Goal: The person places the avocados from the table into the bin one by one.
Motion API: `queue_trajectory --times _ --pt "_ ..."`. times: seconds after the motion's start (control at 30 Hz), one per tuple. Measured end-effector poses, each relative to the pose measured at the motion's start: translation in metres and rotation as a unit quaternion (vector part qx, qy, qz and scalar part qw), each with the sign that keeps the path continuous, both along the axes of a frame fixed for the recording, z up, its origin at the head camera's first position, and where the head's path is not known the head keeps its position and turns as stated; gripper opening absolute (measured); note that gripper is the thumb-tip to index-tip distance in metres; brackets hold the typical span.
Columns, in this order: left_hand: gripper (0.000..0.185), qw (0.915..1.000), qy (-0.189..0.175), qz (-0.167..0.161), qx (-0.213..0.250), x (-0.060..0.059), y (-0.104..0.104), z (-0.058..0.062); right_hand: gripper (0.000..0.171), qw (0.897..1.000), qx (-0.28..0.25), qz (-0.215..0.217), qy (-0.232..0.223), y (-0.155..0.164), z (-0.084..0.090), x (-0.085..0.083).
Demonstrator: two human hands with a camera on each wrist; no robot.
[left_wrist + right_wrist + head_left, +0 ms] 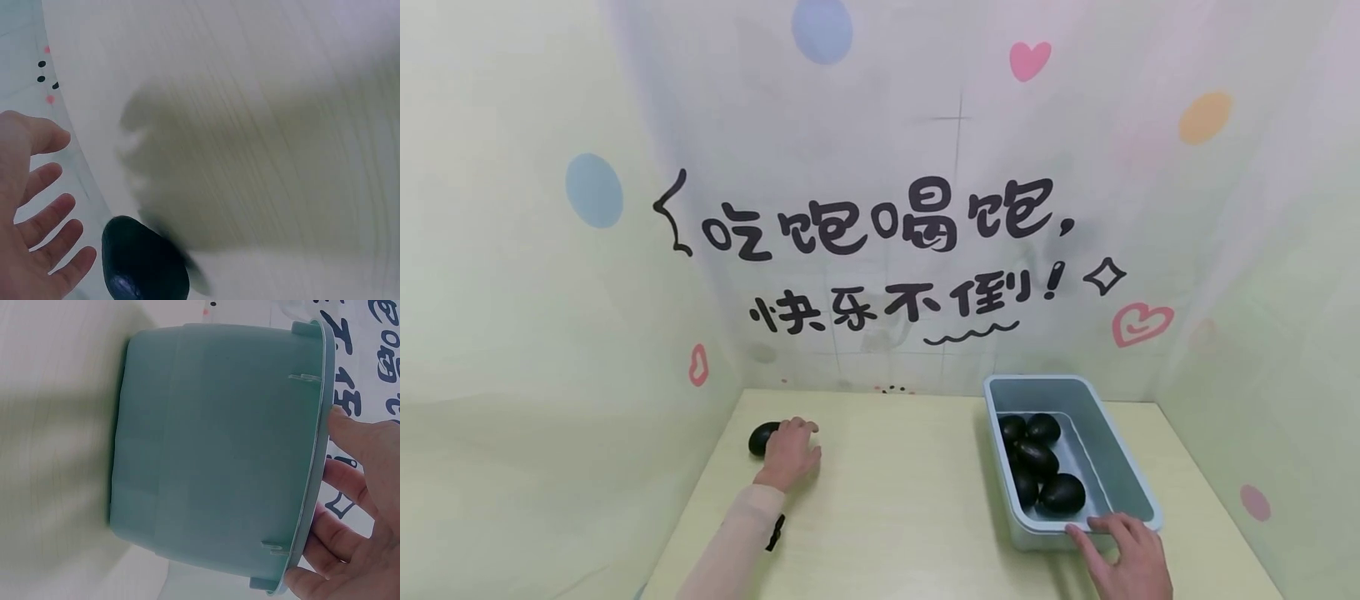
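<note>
A dark avocado (pixel 762 439) lies at the back left of the table, partly hidden by my left hand (pixel 787 454). In the left wrist view, this hand (pixel 37 212) has its fingers spread apart beside the avocado (pixel 144 262), with nothing held in them. At the right stands a light blue plastic bin (pixel 1120 450) with several dark avocados (pixel 1037 458) in its left part. My right hand (pixel 1131 558) holds the bin's near rim; the right wrist view shows its bent fingers (pixel 340 537) at the rim, some tips hidden behind it.
Pale wood-grain tabletop (pixel 895 492) stretches between the avocado and the bin. A printed curtain (pixel 880 125) with black lettering, hearts and dots hangs behind the table and along both sides. A black strap (pixel 775 533) shows at the left sleeve.
</note>
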State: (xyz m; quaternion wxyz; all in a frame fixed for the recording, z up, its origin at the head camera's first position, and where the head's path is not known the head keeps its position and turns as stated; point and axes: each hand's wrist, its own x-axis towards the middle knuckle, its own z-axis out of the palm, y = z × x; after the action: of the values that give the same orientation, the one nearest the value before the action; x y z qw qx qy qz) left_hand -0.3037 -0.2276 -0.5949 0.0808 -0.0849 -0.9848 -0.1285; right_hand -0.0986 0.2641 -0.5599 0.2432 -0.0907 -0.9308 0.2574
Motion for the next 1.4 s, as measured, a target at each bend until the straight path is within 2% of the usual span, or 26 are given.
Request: queue_trajectory --times 0.3,0.57,0.63,0.8,1.1,1.2,1.4 --pt "0.036 0.9995 -0.001 0.025 -0.021 -0.001 -0.016 0.001 0.028 1.000 0.000 -0.005 -0.014 -0.001 0.002 0.001" --pt "0.036 0.9977 0.051 0.039 0.019 -0.005 -0.030 -0.006 0.026 1.000 0.000 -0.005 0.016 -0.001 -0.002 0.001" --pt "0.036 0.9973 0.053 0.046 0.020 -0.005 -0.034 -0.009 0.026 1.000 -0.002 -0.005 0.013 -0.001 -0.002 0.001" --pt "0.040 0.9976 0.032 0.061 0.012 -0.006 -0.043 -0.012 0.027 1.000 -0.003 -0.008 0.007 -0.001 -0.002 0.002" --pt "0.054 0.9966 -0.019 0.078 0.018 -0.008 -0.053 -0.004 0.025 0.999 0.000 -0.012 0.031 -0.002 -0.005 0.001" --pt "0.057 0.9958 -0.033 0.078 0.035 -0.008 -0.055 -0.006 0.024 0.999 -0.001 -0.012 0.038 -0.003 -0.005 0.001" --pt "0.058 0.9954 -0.039 0.080 0.036 -0.010 -0.055 -0.016 0.025 0.999 0.007 -0.009 0.041 -0.002 -0.005 0.000"
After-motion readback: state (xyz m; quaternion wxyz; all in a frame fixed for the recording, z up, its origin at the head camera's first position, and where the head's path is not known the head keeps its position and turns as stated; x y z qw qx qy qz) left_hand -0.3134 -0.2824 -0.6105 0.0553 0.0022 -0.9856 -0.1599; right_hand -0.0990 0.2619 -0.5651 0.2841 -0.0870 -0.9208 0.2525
